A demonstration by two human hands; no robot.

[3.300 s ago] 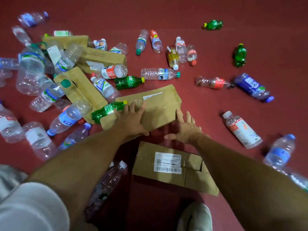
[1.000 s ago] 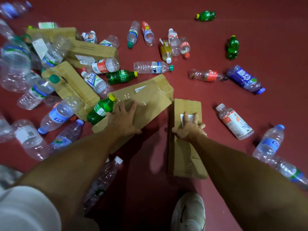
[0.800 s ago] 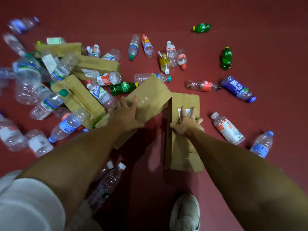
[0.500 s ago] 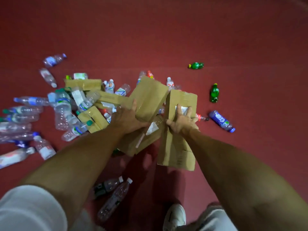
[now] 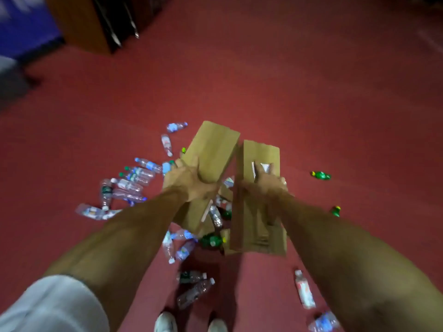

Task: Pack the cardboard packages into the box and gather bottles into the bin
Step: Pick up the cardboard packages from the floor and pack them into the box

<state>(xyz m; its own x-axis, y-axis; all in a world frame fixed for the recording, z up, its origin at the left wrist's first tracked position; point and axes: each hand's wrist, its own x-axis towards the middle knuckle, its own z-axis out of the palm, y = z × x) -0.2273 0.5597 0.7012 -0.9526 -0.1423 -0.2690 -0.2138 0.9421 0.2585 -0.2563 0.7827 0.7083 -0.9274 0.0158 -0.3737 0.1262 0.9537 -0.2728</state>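
At the bottom edge of the frame the tips of two pale shoes (image 5: 165, 322) stand on the red floor (image 5: 335, 104), with a few bottles (image 5: 195, 291) lying just ahead of them. Above these, both bare forearms reach forward. The left hand (image 5: 189, 180) has its grip closed over the edge of the left package (image 5: 213, 144), thumb on the upper face. The right hand (image 5: 266, 185) grips the right package (image 5: 259, 226), fingers spread across its top near a white label. Both flat cardboard packages are held clear of the floor at mid-frame, side by side and almost touching.

The step in hand looks like the carry of the packages to the box (neither the box nor the bin shows here). The next move calls for finding that box and lowering both packages in flat.

More bottles lie scattered left of centre and at the right edge, none gathered yet. Farther off, in the upper left, stand a brown wooden cabinet (image 5: 79, 22) and a blurred blue surface (image 5: 26, 27).
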